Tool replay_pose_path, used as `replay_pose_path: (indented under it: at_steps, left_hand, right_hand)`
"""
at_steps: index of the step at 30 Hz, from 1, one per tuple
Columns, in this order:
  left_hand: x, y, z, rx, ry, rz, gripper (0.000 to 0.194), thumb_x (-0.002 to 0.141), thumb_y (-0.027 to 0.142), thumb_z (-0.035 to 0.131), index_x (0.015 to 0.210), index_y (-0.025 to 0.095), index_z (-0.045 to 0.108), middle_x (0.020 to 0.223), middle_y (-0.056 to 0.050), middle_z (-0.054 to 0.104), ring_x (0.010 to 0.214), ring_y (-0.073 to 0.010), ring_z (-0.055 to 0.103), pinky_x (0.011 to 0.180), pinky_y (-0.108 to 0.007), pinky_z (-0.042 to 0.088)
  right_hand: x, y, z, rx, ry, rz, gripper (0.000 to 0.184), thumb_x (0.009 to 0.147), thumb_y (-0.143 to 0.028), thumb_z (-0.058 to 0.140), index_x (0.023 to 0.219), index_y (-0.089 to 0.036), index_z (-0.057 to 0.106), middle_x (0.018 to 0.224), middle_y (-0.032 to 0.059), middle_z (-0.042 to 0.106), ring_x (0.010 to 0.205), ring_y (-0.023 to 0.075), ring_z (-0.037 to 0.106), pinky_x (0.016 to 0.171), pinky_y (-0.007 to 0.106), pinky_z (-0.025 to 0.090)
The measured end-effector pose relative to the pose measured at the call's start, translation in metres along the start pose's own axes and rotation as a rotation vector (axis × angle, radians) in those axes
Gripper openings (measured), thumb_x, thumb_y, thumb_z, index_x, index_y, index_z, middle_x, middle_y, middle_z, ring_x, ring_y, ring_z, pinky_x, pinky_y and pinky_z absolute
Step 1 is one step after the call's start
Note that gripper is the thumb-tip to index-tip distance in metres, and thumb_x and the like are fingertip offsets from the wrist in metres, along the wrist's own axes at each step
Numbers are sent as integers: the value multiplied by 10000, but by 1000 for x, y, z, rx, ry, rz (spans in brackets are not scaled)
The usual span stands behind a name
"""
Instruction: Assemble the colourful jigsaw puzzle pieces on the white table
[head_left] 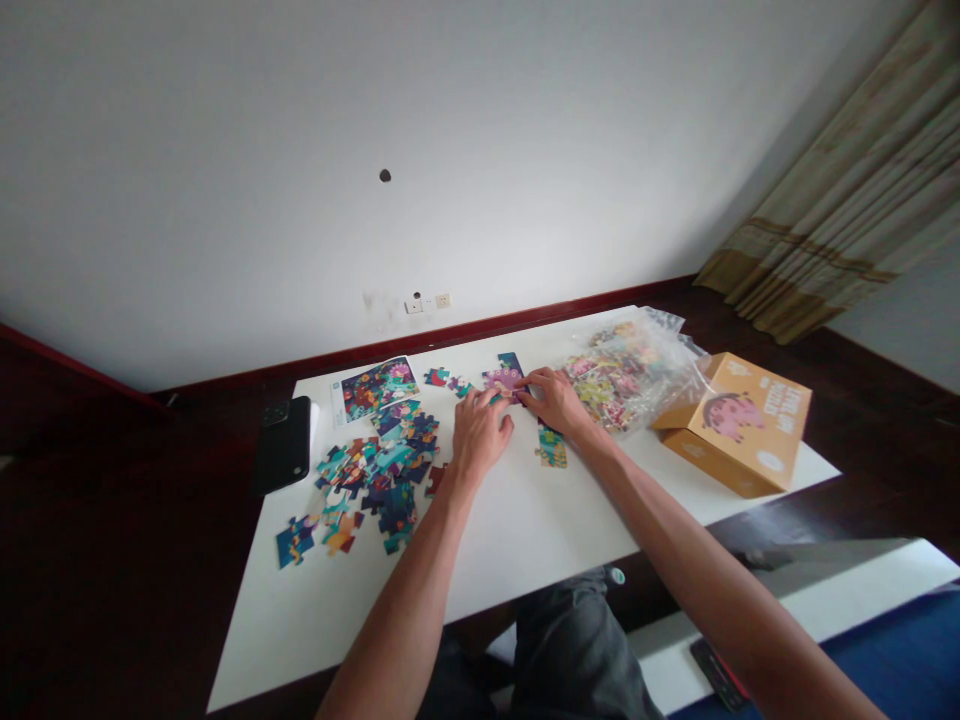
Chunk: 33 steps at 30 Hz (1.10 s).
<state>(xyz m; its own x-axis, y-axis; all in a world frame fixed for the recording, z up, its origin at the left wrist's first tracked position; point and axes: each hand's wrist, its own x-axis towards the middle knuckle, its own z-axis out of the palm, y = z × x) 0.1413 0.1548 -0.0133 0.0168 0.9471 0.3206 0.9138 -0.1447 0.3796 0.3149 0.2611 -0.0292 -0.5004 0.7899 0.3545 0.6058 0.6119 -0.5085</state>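
Note:
My left hand (478, 428) lies over the table with its fingers stretched out and its thumb apart, fingertips on the lower edge of a few joined purple jigsaw pieces (504, 374). From the right, my right hand (556, 402) pinches a jigsaw piece at the same spot; the fingers hide most of it. Just beyond the left fingertips are small teal and red pieces (436, 377). Below my right hand, a teal and yellow jigsaw section (553, 449) is partly covered by the wrist. A loose pile of jigsaw pieces (390, 465) spreads to the left of my left forearm.
A picture sheet (379, 388) lies behind the pile, with a black phone (283, 445) at the white table's (517, 540) left edge. On the right are a clear bag of pieces (630, 370) and an orange puzzle box (742, 420). Another phone (718, 672) rests lower right.

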Motion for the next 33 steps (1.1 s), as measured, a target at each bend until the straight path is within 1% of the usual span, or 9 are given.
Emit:
replay_pose_path:
  at_steps: [8,12,15,19,22,27,31,33]
  left_hand:
    - [-1,7,-4,16,-12,-6,334,910,217,676,1241,263,680,1335,-69,661,1198,-315,546,1009,-480,460]
    - [-3,13,-3,47,13,-23,335,927,222,646,1260,255,666,1322,-83,666,1188,-328,544,988,-492,459]
    - [-3,14,-2,49,24,-29,354,916,213,653,1269,248,656,1331,-95,656,1186,-337,544,986,-500,462]
    - [-3,11,-1,26,-7,7,343,916,218,655,1258,236,659,1321,-99,652,1185,-319,543,1026,-475,465]
    - [-2,9,-1,31,-21,47,331,927,237,643,1256,207,666,1313,-104,657,1178,-309,541,1066,-456,457]
    - [-2,11,2,31,-30,67,367,909,239,656,1275,224,665,1367,-86,650,1193,-314,536,1051,-454,468]
    - [-3,12,1,-5,-39,68,421,909,234,658,1330,229,642,1387,-78,644,1197,-306,541,1047,-459,473]
    - [-4,13,0,-30,-19,55,435,901,213,665,1335,236,641,1399,-77,630,1213,-296,546,1051,-454,476]
  right_hand:
    - [0,-3,-2,0,5,-21,171,945,-275,685,1077,-226,781,1077,85,702,1047,254,647,1042,402,430]
    - [0,-3,-1,3,4,-23,169,944,-271,686,1075,-224,782,1075,86,704,1041,254,649,1046,413,428]
    - [0,-1,0,6,3,-25,171,946,-282,685,1072,-225,785,1077,87,702,1045,251,649,1048,409,435]
    - [0,-1,0,3,9,-20,190,947,-277,675,1094,-228,784,1101,91,698,1064,250,653,1059,406,442]
    - [0,-3,1,12,6,-37,247,961,-213,612,1142,-233,779,1167,93,694,1096,240,656,1079,394,441]
    - [-1,-2,2,26,-2,-30,330,940,-132,533,1130,-220,788,1200,93,695,1127,241,653,1084,383,454]
    - [-1,-1,1,30,-1,-19,339,948,-139,519,1145,-218,783,1215,94,692,1137,246,651,1078,385,459]
    - [0,-1,0,38,-13,-23,310,957,-170,535,1133,-220,785,1192,96,697,1117,243,658,1068,384,465]
